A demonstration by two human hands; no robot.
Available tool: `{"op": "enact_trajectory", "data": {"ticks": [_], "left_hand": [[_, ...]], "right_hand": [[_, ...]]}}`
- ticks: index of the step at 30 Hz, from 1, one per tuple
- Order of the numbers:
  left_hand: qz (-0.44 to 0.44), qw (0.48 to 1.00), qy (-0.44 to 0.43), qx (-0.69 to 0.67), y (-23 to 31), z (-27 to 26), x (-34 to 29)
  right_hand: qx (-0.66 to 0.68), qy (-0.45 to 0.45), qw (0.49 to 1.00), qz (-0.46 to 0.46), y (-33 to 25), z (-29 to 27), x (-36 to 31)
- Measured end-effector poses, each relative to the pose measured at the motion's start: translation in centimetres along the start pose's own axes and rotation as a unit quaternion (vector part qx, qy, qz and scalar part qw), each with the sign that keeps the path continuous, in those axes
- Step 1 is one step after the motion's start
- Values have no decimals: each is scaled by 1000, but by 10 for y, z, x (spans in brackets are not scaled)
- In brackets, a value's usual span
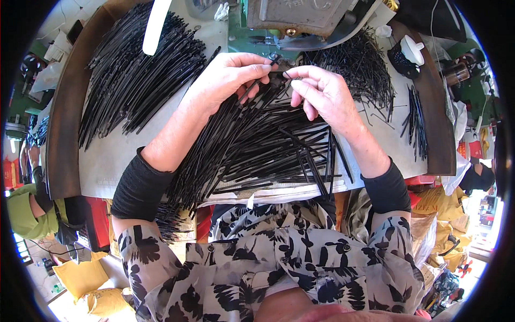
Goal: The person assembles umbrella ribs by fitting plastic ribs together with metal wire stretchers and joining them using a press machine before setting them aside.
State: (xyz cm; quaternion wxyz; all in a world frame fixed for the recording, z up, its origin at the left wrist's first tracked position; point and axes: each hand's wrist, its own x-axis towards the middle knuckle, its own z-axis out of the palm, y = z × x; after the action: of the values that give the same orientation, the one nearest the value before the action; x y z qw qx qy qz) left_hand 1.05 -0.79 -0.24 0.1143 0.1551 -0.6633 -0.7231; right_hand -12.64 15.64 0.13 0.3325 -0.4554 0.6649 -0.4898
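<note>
My left hand (228, 78) is closed in a pinch on a long, thin black rod (252, 88), just in front of the machine. Close beside it, my right hand (319, 96) pinches a slim dark piece between thumb and fingertip; its other fingers curl loosely. The fingertips of both hands almost meet, and what joins there is too small to make out. Below them a large heap of black rods (257, 145) spreads to the table's near edge. Right of the machine lies a tangled pile of thinner black wire-like pieces (354, 70).
A metal machine (300, 16) on a green base stands at the far middle. Another thick stack of black rods (145, 70) covers the table's left; a small bunch (416, 123) lies at right. Brown raised edging (64, 118) borders the table. A co-worker's green sleeve (27, 212) shows far left.
</note>
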Motion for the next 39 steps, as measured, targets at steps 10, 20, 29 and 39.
{"op": "enact_trajectory", "data": {"ticks": [10, 20, 29, 39], "left_hand": [[-16, 1000, 16, -8, 0, -5, 8], [-20, 1000, 20, 8, 0, -4, 9], [-36, 999, 34, 19, 5, -3, 5], [26, 990, -68, 121, 5, 14, -3]], "right_hand": [[32, 5, 999, -12, 0, -4, 14], [60, 4, 998, 1, 3, -2, 14], [133, 13, 990, 50, -1, -1, 14], [419, 78, 905, 15, 34, -9, 21]]}}
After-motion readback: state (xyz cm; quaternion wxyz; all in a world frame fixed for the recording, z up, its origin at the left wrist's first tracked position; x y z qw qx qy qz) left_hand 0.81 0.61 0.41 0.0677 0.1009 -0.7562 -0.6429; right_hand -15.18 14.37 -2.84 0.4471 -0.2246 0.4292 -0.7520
